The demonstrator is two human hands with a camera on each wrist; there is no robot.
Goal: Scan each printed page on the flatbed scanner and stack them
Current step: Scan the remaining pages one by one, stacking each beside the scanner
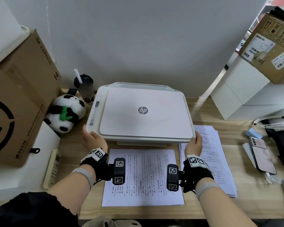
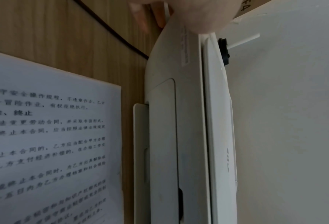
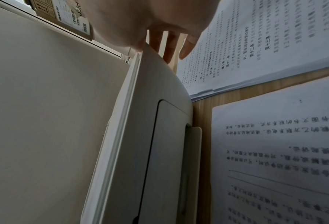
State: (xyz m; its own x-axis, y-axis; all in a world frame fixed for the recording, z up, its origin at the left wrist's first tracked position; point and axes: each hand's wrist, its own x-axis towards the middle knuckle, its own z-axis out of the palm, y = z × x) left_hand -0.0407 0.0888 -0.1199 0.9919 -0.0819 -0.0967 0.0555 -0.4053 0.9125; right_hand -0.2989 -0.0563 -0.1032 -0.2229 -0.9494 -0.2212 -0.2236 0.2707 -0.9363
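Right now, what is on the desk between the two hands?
In the head view, the scanner with its lid shut sits between the left hand and the right hand, one at each front corner. A printed page lies just below, between the wrists.

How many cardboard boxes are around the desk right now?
2. One large cardboard box stands at the left beside the panda plush; another box sits upper right on white cabinets. More may lie out of view.

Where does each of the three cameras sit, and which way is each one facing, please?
Head: above the desk, looking down at the closed scanner; both forearms, left hand, right hand show.
Left wrist: along that hand, facing the scanner's front left corner; fingers show.
Right wrist: facing the front right corner; fingers show.
Shared: scanner and the single page.
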